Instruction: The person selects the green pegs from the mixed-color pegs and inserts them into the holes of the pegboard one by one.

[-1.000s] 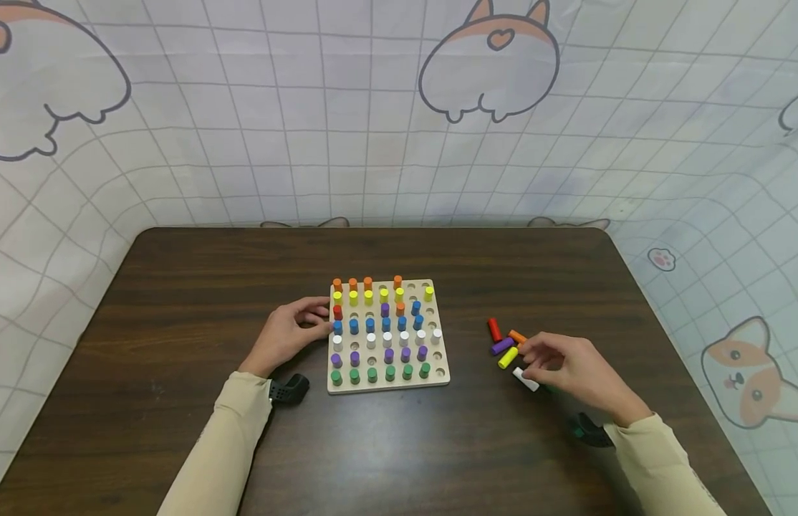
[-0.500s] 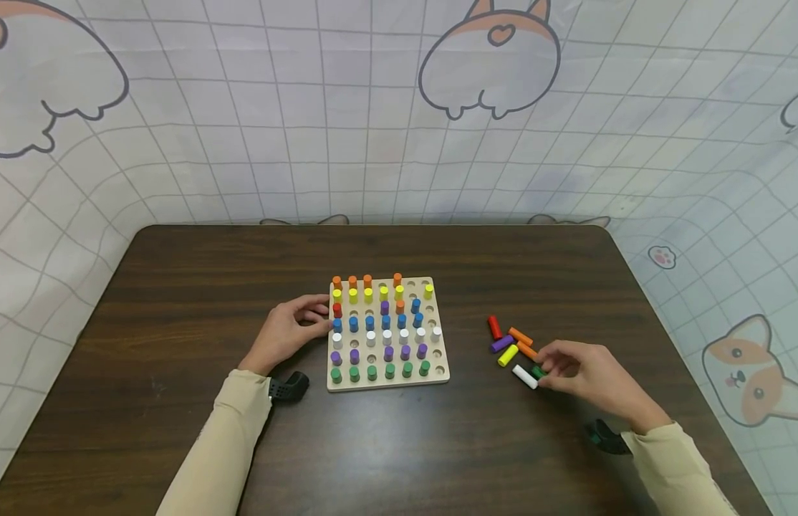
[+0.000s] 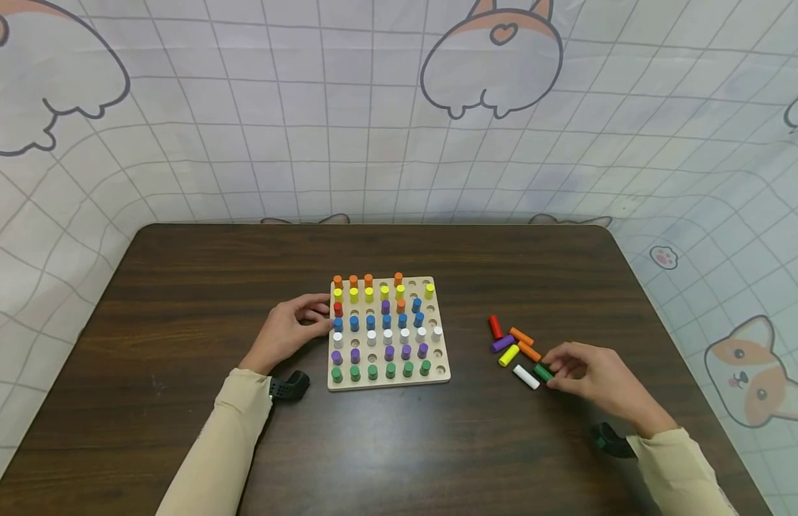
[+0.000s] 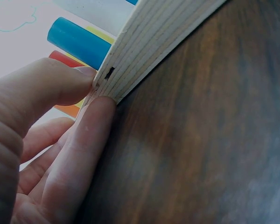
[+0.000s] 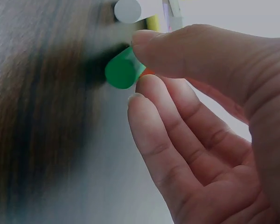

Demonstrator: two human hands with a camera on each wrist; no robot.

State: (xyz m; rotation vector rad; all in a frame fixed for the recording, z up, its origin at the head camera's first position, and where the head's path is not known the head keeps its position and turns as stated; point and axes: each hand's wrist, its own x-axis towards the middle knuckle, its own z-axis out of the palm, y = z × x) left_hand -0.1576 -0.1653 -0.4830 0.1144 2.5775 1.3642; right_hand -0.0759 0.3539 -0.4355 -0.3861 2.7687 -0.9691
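A wooden pegboard (image 3: 440, 322) stands on the dark table, filled with rows of coloured pegs and some bare holes. My left hand (image 3: 289, 333) holds its left edge. In the left wrist view, the thumb (image 4: 70, 81) presses the top corner and a finger (image 4: 91, 126) lies along the side, below a blue peg (image 4: 79, 42). My right hand (image 3: 586, 373) is low over the table, its fingertips at a green peg (image 3: 543, 372) that lies on its side. The right wrist view shows the thumb overlapping that green peg (image 5: 121, 72), a gap between thumb and fingers.
Loose pegs lie left of my right hand: a white one (image 3: 525, 377), a yellow one (image 3: 509, 355), a purple one (image 3: 503, 343), a red one (image 3: 495, 327) and two orange ones, the nearer orange peg (image 3: 529, 351) beside the green. A patterned cloth (image 3: 386, 143) hangs behind the table.
My right hand has moved right and slightly down, off the white peg and the orange pegs. The green peg, mostly hidden before, now shows. My left hand stays at the board.
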